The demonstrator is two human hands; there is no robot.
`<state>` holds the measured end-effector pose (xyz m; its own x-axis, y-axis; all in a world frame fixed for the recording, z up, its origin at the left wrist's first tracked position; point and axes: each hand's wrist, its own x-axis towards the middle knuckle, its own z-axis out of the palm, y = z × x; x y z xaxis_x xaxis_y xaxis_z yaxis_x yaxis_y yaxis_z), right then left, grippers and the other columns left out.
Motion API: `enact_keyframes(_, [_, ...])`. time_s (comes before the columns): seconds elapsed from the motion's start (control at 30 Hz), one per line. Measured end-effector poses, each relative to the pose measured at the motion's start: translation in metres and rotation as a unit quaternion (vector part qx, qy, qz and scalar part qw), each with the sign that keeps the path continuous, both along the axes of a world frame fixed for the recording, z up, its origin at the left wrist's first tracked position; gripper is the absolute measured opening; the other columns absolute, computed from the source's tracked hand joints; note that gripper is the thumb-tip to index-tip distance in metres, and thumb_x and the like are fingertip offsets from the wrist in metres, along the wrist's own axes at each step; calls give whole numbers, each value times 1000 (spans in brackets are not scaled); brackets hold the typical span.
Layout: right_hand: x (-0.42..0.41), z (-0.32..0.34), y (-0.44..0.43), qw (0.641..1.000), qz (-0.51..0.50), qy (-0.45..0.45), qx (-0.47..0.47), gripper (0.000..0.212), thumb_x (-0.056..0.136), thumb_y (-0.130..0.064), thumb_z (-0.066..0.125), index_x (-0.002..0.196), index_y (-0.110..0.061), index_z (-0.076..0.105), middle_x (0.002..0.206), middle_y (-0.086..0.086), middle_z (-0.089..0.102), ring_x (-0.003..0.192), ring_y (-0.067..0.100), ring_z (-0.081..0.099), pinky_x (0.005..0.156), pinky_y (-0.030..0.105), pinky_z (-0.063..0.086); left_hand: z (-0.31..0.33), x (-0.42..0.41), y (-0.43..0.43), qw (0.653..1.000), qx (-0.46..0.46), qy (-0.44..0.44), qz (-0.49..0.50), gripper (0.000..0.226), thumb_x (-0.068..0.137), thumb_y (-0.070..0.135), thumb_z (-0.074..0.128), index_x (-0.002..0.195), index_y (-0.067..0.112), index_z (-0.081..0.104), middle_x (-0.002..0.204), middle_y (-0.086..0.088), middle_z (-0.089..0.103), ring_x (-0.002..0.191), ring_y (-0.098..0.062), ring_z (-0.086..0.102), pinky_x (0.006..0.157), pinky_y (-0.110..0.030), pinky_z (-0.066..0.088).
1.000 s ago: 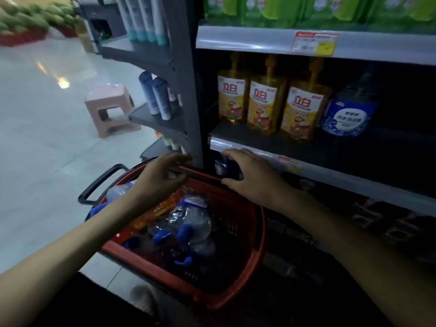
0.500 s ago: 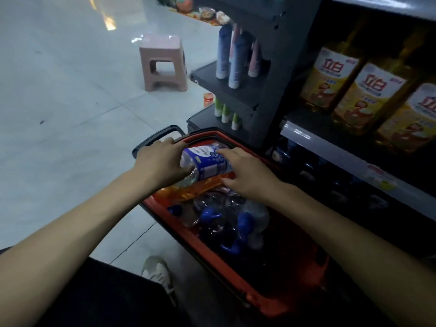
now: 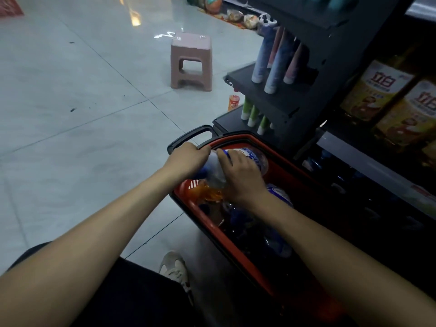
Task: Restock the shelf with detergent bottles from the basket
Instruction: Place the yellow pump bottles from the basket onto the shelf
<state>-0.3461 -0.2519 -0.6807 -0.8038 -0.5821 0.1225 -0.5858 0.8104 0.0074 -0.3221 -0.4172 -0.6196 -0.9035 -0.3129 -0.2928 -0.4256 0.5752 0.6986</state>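
**A:** Head cam: where's the detergent bottle?

**B:** The detergent bottle point(image 3: 250, 155) is held just over the far end of the basket point(image 3: 236, 234), approx. mid-frame.

**A:** Hands?

**B:** Both are grasping it. The left hand point(image 3: 188, 159) is curled round the neck end, w/ some blue showing under it. The right hand point(image 3: 240, 178) is wrapped over the body.

**A:** Axis?

**B:** It lies near flat, roughly 9-to-3 o'clock, w/ the neck at 9 and the base at 3, tipped slightly up.

**A:** And the shelf?

**B:** The shelf point(image 3: 368, 166) is at 2–3 o'clock from the hands, so the base end points that way and the right hand is nearer. The yellow bottles point(image 3: 375, 90) stand at 2.

**A:** Next?

**B:** Prob. swing it toward 3, base leading, then stand it upright. More bottles point(image 3: 278, 192) lie in the basket, at 4 o'clock from the right hand.
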Motion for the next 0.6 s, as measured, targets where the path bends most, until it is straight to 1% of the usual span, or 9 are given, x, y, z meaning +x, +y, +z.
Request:
enact_keyframes(0.07, [2,0,7,1000,5,18,11,94,66,-36,85,143,-12,37,122,15,57,109,33,58,86,44,53,3,6,4,999,19,11,25,46,99,41,52,75,5,66,68,-12,64,70,-33,62,70,-35,51])
enact_keyframes(0.1, [4,0,12,1000,10,23,12,94,65,-36,84,143,-12,38,121,16,56,109,35,58,85,45,53,4,9,6,999,37,14,27,44,96,40,53,74,4,66,66,-11,66,67,-32,65,69,-36,56])
enact_keyframes(0.17, [8,-1,23,1000,17,16,10,101,62,-37,85,148,-15,38,125,18,54,111,37,56,85,45,54,5,17,14,997,71,8,18,42,92,39,54,81,2,71,68,-15,73,66,-33,73,72,-45,64])
enact_keyframes(0.27, [17,2,43,999,37,0,8,112,59,-42,88,152,-27,28,131,18,51,116,38,54,86,45,54,3,31,32,993,113,-24,-3,35,91,32,55,85,1,71,71,-17,75,67,-35,76,70,-54,65])
enact_keyframes(0.37, [22,9,57,997,67,-14,39,117,53,-36,92,148,-31,24,134,23,50,120,43,53,86,47,53,-6,44,45,987,153,-51,-17,23,97,21,54,93,3,68,83,-20,76,76,-35,76,77,-50,65])
enact_keyframes(0.43, [23,16,61,992,70,-32,103,122,53,-36,92,150,-33,17,145,21,38,133,43,41,95,50,48,-8,47,44,980,185,-71,-28,16,100,10,51,97,4,65,85,-21,77,78,-35,77,81,-46,64])
enact_keyframes(0.5, [25,19,65,982,78,-57,160,121,65,-39,87,151,-36,3,158,15,17,148,40,18,107,52,41,-9,45,37,978,191,-69,-46,16,97,1,52,100,6,67,86,-17,78,81,-32,78,85,-46,64])
enact_keyframes(0.53, [26,20,66,979,90,-70,171,116,72,-36,84,151,-37,-1,161,13,10,152,38,10,111,52,38,-12,41,31,987,141,-44,-66,18,94,0,56,101,8,71,88,-13,79,82,-29,78,85,-47,64])
enact_keyframes(0.6, [26,26,70,975,109,-95,170,107,80,-28,79,153,-36,1,164,9,8,154,34,6,110,49,41,-21,28,20,989,-74,30,-126,23,91,7,61,109,16,74,101,-5,78,91,-25,75,83,-47,63])
